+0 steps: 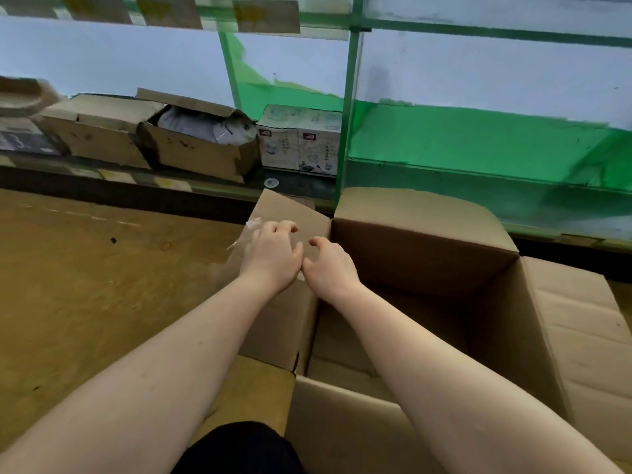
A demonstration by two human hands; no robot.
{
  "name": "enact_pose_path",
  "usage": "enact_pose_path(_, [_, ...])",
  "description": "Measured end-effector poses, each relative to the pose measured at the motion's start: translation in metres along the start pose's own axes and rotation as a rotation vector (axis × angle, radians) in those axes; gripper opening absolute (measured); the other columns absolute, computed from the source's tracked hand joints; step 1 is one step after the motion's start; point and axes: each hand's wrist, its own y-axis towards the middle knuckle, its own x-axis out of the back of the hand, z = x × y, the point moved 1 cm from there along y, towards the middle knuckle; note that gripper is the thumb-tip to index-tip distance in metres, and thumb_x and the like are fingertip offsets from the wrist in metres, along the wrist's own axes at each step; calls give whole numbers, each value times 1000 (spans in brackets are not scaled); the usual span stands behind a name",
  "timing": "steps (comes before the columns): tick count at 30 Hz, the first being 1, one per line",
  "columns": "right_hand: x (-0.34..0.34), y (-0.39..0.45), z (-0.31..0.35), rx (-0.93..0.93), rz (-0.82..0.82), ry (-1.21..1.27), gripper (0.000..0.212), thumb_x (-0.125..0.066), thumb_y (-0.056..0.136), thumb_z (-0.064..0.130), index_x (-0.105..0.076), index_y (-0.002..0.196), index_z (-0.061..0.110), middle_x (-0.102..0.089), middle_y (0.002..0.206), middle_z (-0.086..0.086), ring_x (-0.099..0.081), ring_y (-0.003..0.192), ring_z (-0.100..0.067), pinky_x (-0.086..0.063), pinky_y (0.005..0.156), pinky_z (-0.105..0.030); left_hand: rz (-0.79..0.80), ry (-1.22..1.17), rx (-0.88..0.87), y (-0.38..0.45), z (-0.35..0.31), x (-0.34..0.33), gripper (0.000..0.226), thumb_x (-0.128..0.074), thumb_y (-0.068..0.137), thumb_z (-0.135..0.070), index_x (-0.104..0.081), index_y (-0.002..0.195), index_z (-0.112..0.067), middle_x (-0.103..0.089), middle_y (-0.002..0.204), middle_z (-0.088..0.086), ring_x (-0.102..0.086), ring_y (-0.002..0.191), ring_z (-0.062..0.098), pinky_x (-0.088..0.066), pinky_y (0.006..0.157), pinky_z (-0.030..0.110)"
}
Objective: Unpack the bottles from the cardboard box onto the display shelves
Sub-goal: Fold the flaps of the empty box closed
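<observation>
Both arms reached forward; the left hand (272,256) and right hand (330,268), fingers curled, seemingly gripped the cardboard box (427,254) flap (290,302).

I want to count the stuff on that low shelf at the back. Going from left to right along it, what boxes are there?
Closed brown box → open brown box with white stuff inside → two small white boxes side by side → green shelf post.

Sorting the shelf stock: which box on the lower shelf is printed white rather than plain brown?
The white printed box, rightmost, beside the green upright.
</observation>
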Motion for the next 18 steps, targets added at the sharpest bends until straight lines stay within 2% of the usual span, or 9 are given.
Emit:
enact_pose_path(4, [-15,7,31,57,-40,-15,51,-50,96,27,-36,144,17,-40,147,-6,-38,134,-23,-34,110,-39,-83,31,39,8,31,24,42,-45,96,-28,-43,137,-17,-40,142,10,-34,130,27,-33,104,39])
enact_pose_path(7, [-26,11,44,79,-45,-28,51,-50,95,24,-35,144,18,-41,145,-4,-36,134,-21,-33,111,-38,-112,5,137,11,52,33,47,-45,96,-30,-37,141,-17,-36,144,12,-33,131,29,-34,104,40])
enact_pose_path(12, [-42,16,50,49,-16,-54,54,-49,96,24,-31,146,19,-34,150,-4,-30,139,-21,-29,114,-42,60,-194,303,14,73,23,52,-41,99,-31,-26,147,-16,-31,148,13,-39,130,31,-39,100,41])
enact_pose_path(18, [-51,20,48,18,9,-94,54,-48,97,25,-30,147,18,-33,151,-4,-28,140,-22,-28,115,-42,190,-252,331,21,73,15,48,-34,101,-29,-28,146,-13,-38,147,12,-39,132,30,-36,105,40])
